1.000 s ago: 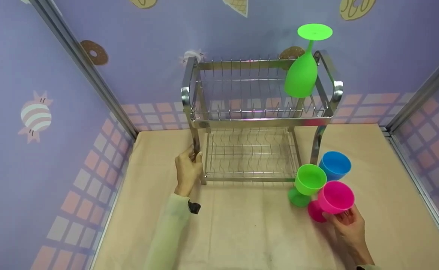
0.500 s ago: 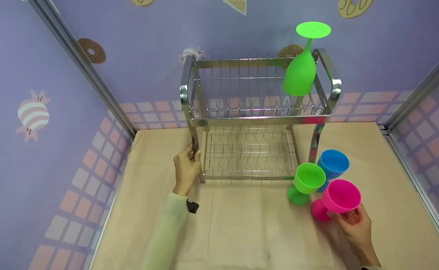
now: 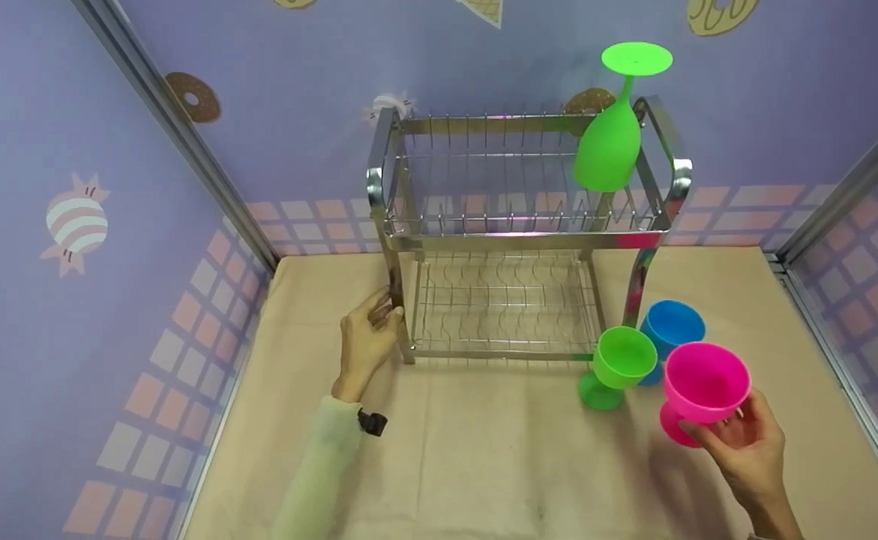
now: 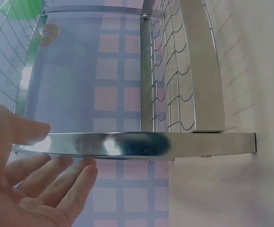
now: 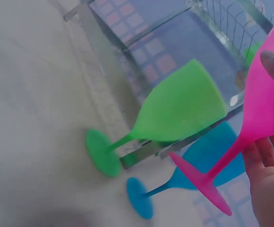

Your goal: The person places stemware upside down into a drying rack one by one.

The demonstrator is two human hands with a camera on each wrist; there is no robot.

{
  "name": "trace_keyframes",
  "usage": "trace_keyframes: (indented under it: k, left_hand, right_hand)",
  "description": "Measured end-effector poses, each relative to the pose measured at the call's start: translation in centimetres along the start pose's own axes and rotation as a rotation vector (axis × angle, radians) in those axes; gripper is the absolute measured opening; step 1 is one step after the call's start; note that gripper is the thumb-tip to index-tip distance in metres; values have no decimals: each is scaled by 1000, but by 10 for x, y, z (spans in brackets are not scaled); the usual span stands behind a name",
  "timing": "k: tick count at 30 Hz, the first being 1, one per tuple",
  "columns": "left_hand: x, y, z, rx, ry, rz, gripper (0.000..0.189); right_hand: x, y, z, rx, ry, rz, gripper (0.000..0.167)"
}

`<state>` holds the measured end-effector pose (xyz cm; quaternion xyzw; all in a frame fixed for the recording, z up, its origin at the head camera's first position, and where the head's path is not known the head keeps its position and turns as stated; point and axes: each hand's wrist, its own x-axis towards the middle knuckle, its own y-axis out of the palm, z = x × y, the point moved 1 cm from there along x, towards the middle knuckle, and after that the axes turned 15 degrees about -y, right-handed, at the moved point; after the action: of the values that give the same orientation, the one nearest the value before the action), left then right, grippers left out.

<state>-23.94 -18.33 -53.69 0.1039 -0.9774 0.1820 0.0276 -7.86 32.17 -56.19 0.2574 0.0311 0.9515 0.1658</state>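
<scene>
Your right hand (image 3: 750, 451) gripped the pink goblet (image 3: 702, 396) by its bowl, above the cloth (image 3: 483, 457) and near the standing green goblet (image 3: 624, 360) and blue goblet (image 3: 672, 325). Your left hand (image 3: 366, 341) had thumb and fingers loosely apart on either side of the left front post (image 3: 394, 268) of the metal rack (image 3: 526, 241), though contact was hard to judge.

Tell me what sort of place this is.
Likely a staged booth rather than a real kitchen: candy-patterned walls, metal corner posts, and a beige work surface holding a dish rack.
</scene>
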Motion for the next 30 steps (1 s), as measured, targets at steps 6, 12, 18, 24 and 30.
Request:
trace_keyframes:
  k: [6,12,18,24,30]
  left_hand:
    - [-12,-10,-4,39,49,25,44]
    - [-26,-13,-16,56,143,58,44]
    - [-42,-7,-34,64,182,185,50]
    - [-60,6,-52,26,200,296,57]
    - [-76,27,-64,4,235,368,63]
  right_hand:
    - [10,8,14,70,-141,121,85]
    - [21,21,21,170,-311,254,91]
    - [29,42,35,-43,-416,361,101]
    - [38,65,44,-301,-604,475,102]
    - [39,80,38,-456,-731,545,75]
